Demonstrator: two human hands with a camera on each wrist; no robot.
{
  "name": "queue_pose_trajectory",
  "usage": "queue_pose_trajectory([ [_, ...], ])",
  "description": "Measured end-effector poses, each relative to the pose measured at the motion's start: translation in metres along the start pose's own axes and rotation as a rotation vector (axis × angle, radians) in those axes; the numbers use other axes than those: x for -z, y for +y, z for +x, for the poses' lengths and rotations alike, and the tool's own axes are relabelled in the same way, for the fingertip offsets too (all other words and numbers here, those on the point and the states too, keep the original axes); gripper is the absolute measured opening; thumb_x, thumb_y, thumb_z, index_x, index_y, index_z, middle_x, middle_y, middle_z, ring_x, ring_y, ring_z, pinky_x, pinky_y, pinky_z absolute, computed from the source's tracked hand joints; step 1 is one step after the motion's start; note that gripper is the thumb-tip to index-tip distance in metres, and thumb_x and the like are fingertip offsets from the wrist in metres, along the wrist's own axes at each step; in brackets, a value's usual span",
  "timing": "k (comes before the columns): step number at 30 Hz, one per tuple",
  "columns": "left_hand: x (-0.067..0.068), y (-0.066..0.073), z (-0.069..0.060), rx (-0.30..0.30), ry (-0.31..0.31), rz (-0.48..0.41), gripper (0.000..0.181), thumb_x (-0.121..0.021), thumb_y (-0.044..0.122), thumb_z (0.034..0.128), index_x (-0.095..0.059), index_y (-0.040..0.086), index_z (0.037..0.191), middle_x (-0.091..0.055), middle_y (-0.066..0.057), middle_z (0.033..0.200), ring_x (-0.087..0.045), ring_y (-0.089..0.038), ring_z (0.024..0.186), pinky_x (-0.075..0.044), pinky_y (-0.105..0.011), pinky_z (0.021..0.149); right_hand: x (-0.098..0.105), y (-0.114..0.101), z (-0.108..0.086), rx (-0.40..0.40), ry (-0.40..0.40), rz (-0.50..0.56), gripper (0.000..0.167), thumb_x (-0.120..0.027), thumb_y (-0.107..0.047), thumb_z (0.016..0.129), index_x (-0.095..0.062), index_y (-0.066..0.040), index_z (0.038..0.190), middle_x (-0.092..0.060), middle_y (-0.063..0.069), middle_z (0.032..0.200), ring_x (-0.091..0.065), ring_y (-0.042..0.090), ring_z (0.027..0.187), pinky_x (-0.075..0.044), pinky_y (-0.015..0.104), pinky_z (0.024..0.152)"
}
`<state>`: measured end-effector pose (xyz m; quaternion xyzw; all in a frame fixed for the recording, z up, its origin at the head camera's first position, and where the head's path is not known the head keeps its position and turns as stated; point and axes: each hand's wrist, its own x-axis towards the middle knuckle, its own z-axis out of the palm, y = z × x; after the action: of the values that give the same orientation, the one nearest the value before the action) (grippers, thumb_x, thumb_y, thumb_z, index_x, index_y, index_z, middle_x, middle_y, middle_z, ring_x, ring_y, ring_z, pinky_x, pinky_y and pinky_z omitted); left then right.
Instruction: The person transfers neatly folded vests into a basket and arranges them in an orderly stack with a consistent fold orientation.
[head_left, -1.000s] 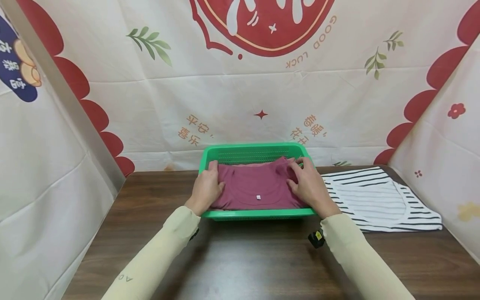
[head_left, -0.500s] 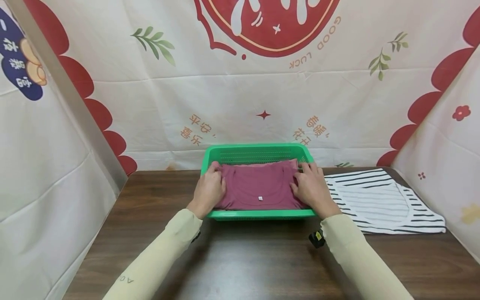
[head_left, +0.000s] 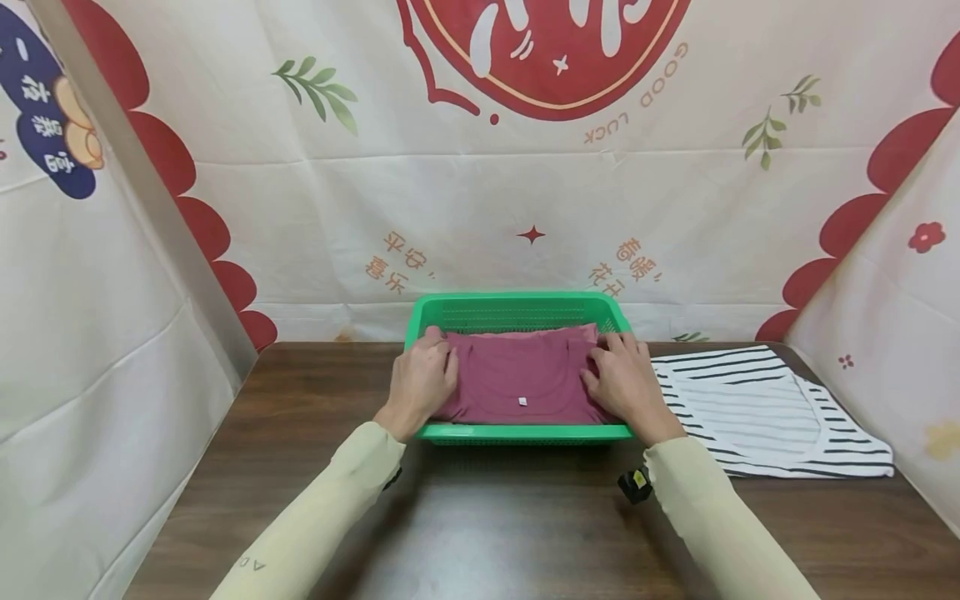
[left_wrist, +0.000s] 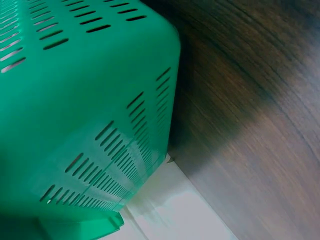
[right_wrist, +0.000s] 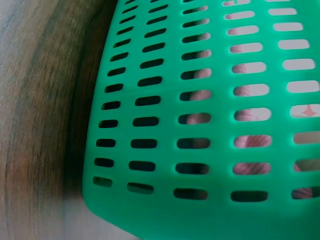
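Observation:
A folded maroon garment (head_left: 517,375) with a small white tag lies inside the green basket (head_left: 525,432), over a pinker cloth edge at its back. My left hand (head_left: 420,382) grips the garment's left side, fingers curled at the basket's left wall. At the right side my right hand (head_left: 630,383) holds the cloth between thumb and bent fingers; some fingertips are hidden. Each wrist view is filled mostly by the outside of the basket, the slotted wall (left_wrist: 100,140) at left and the wall (right_wrist: 165,110) at right, with neither hand clearly visible.
To the right of the basket, a folded white garment with dark stripes (head_left: 757,417) lies flat on the brown wooden table (head_left: 510,517). Printed cloth (head_left: 480,200) hangs behind the table, with more cloth at both sides.
The maroon garment's back right corner, raised and bunched a second ago, now lies flatter. My right hand has shifted slightly at that edge; my left hand stays on the other side.

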<state>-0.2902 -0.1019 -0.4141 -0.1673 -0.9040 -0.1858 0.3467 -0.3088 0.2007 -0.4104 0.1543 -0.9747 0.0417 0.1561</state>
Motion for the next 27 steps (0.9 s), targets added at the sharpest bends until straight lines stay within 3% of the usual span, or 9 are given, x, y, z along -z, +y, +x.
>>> queue_pose_trajectory([
  [4,0.001,0.000,0.002,-0.046,0.085,-0.019,0.018,-0.066,0.014,0.0916,-0.072,0.006,0.077,-0.067,-0.006,0.076,-0.066,-0.026,0.069,-0.055,-0.041,0.054,0.000,0.000,0.000,0.004,0.033,0.044,0.033,-0.069,-0.026,0.092,-0.072,0.003,0.107,-0.059,0.023,0.121,-0.045,0.041,0.114,-0.038,0.056,0.091],
  [8,0.004,-0.002,0.002,-0.047,0.126,-0.054,0.016,-0.065,0.015,0.0924,-0.074,0.007,0.083,-0.072,-0.008,0.080,-0.069,-0.027,0.072,-0.055,-0.044,0.054,0.000,-0.001,0.000,0.008,0.059,0.090,0.031,-0.067,-0.025,0.092,-0.072,0.003,0.106,-0.059,0.024,0.121,-0.045,0.041,0.114,-0.038,0.055,0.090],
  [13,0.008,-0.001,0.002,-0.017,0.112,-0.101,0.018,-0.061,0.017,0.0949,-0.074,0.007,0.087,-0.072,-0.008,0.080,-0.068,-0.025,0.068,-0.054,-0.044,0.054,0.001,0.000,-0.001,0.001,0.073,0.146,0.031,-0.068,-0.023,0.092,-0.072,0.004,0.106,-0.059,0.025,0.122,-0.045,0.042,0.115,-0.038,0.056,0.093],
  [18,0.015,0.014,0.004,0.044,0.103,-0.177,0.018,-0.060,0.018,0.0958,-0.072,0.007,0.089,-0.073,-0.008,0.082,-0.069,-0.026,0.071,-0.055,-0.045,0.059,0.005,0.003,-0.003,-0.007,0.052,0.198,0.029,-0.067,-0.020,0.092,-0.071,0.005,0.107,-0.058,0.026,0.123,-0.045,0.043,0.115,-0.038,0.058,0.094],
  [22,0.024,0.033,0.003,0.088,0.067,-0.346,0.016,-0.060,0.014,0.0958,-0.072,0.005,0.090,-0.073,-0.008,0.082,-0.067,-0.023,0.069,-0.055,-0.042,0.063,0.010,0.007,-0.004,0.016,0.081,0.260,0.025,-0.067,-0.016,0.092,-0.071,0.006,0.103,-0.059,0.027,0.119,-0.047,0.043,0.111,-0.040,0.058,0.095],
  [27,0.031,0.054,-0.001,0.066,0.003,-0.512,0.013,-0.060,0.008,0.0953,-0.072,0.003,0.090,-0.071,-0.005,0.080,-0.064,-0.014,0.070,-0.055,-0.037,0.071,0.018,0.011,-0.007,0.055,0.139,0.299,0.020,-0.069,-0.013,0.091,-0.071,0.005,0.098,-0.062,0.026,0.113,-0.051,0.043,0.107,-0.042,0.056,0.092],
])
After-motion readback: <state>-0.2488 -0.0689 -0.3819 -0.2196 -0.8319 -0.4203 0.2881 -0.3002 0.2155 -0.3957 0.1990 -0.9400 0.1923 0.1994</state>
